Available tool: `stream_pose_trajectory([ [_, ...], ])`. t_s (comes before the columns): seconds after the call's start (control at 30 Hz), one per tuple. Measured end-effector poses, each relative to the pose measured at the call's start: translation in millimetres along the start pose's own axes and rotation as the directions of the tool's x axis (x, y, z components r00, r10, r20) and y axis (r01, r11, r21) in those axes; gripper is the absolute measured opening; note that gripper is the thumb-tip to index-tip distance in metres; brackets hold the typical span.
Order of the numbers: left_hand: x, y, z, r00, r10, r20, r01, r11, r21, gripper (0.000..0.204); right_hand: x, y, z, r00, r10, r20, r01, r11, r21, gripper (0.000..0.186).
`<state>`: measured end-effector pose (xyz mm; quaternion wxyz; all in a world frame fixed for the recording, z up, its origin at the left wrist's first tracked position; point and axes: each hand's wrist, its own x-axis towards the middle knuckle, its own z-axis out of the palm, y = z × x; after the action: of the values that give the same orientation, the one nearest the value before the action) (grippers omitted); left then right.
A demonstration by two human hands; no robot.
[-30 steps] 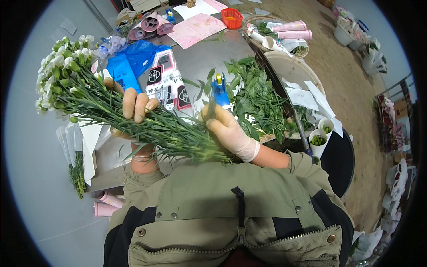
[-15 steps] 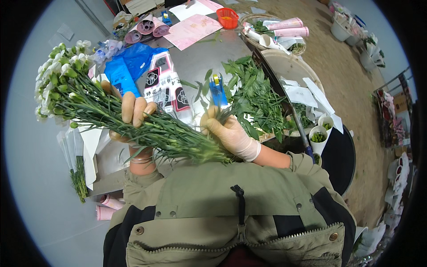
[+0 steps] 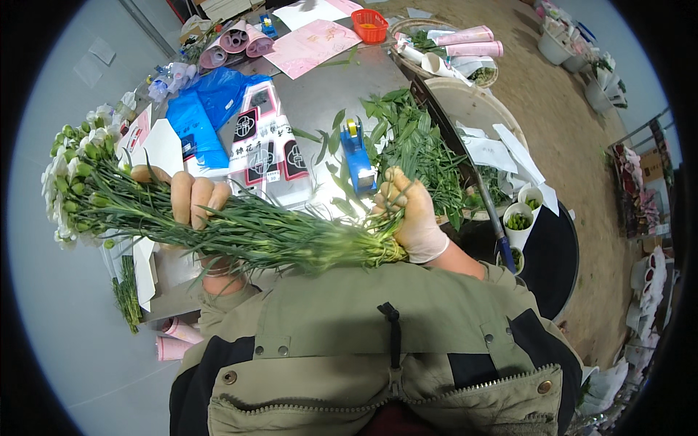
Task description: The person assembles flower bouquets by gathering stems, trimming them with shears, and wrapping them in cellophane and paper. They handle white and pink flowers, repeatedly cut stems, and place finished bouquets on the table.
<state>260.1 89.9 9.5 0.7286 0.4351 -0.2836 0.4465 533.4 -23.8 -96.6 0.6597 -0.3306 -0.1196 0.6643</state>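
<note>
A bunch of white carnations [image 3: 283, 229] lies slantwise across the front of my body, blooms at the far left and cut stem ends toward the right. My gloved left hand [image 3: 193, 200] is wrapped round the upper stems below the blooms. At the stem ends, my gloved right hand [image 3: 418, 221] is closed in a fist, with thin green leaves showing at its fingers. How much it grips is partly hidden. Just beyond the right hand are a blue tape dispenser [image 3: 356, 156] and a heap of loose green leaves [image 3: 422, 160].
Printed clear plastic wrap [image 3: 269, 149] and a blue plastic bag [image 3: 207, 109] lie on the metal table [image 3: 334, 80]. Farther back are pink paper sheets [image 3: 313, 47], rolled pink bundles [image 3: 236, 40] and a red basket [image 3: 369, 26]. Right of the table edge stands a large tub [image 3: 472, 102].
My right hand has moved right along the stems to their cut ends. My left hand and the blooms have shifted slightly left and down.
</note>
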Motion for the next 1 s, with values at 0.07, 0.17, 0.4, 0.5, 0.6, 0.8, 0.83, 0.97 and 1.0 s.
stream_pose_trajectory([
  [0.07, 1.7, 10.9, -1.3, 0.999, -0.007, 0.054, 0.005, 0.999, 0.043, 0.07, 6.8, -8.0, -29.9, 0.972, -0.032, -0.232, 0.03, 0.999, -0.011, 0.02],
  [0.17, 7.3, 42.0, -4.4, 0.988, 0.028, 0.149, -0.034, 0.999, 0.037, 0.053, 20.5, -55.0, -95.3, 0.793, -0.268, -0.548, 0.225, 0.963, -0.145, 0.015],
  [0.4, 1.5, 58.9, -11.3, 0.97, 0.046, 0.24, -0.061, 0.997, 0.056, 0.042, 46.3, -214.4, -209.3, 0.317, -0.943, 0.097, 0.311, 0.007, -0.95, 0.047],
  [0.5, 9.4, 44.7, -9.3, 0.971, 0.04, 0.238, -0.044, 0.999, 0.012, 0.037, 41.1, -211.0, -161.1, 0.491, -0.789, 0.37, -0.396, -0.581, -0.712, 0.07],
  [0.6, 17.4, 28.4, -4.4, 0.974, 0.111, 0.198, -0.113, 0.994, 0.002, 0.035, 28.0, -151.2, -64.3, 0.839, -0.413, 0.355, 0.278, -0.236, -0.931, 0.081],
  [0.8, 26.2, 4.9, -8.5, 0.964, 0.104, 0.244, -0.088, 0.993, -0.075, 0.037, -2.3, -6.4, 61.6, 0.576, 0.228, 0.785, 0.588, 0.551, -0.592, 0.076],
  [0.83, 26.3, 3.5, -8.8, 0.962, 0.114, 0.247, -0.096, 0.992, -0.082, 0.037, -1.8, 0.7, 66.2, 0.608, 0.177, 0.774, 0.635, 0.478, -0.607, 0.068],
  [0.97, 21.1, -0.7, -2.6, 0.976, 0.122, 0.179, -0.111, 0.991, -0.071, 0.037, -1.5, 15.4, 71.1, 0.552, -0.073, 0.831, 0.818, 0.243, -0.522, 0.041],
  [1.0, 18.0, -1.7, 1.1, 0.979, 0.133, 0.152, -0.126, 0.991, -0.054, 0.037, -1.9, 15.9, 70.3, 0.513, -0.136, 0.847, 0.851, 0.207, -0.483, 0.036],
])
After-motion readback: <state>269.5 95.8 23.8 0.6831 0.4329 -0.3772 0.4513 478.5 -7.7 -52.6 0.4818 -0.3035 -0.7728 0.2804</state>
